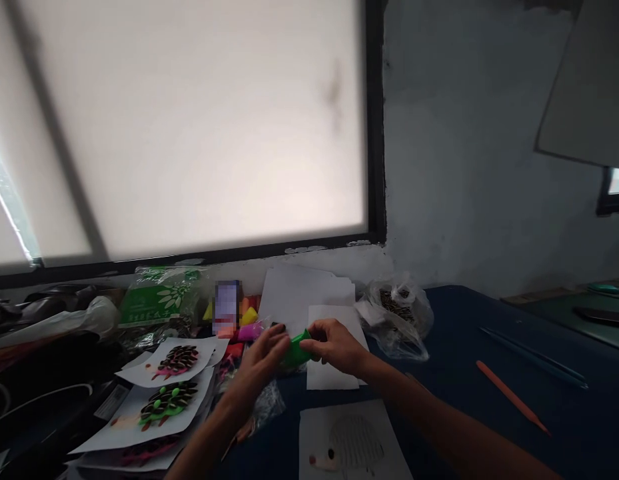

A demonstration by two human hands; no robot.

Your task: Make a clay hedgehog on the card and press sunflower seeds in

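Pinching the right end of a green packet (295,355) between thumb and fingers: right hand (335,343). Left hand (262,357) at the packet's left side, fingers partly bent; cannot tell whether they grip. Packet held above the worktop (456,363), just beside white sheets (333,381). Nearer the body, a hedgehog drawing (356,443), dark eye, reddish nose. Left, stacked pictures (176,423) bearing dark seed-like pieces, one green-based, one pink. Right, clear plastic bag (396,317) with dark contents; farther, orange pointed tool (512,397). Far left, green printed bag (156,300) below the window.
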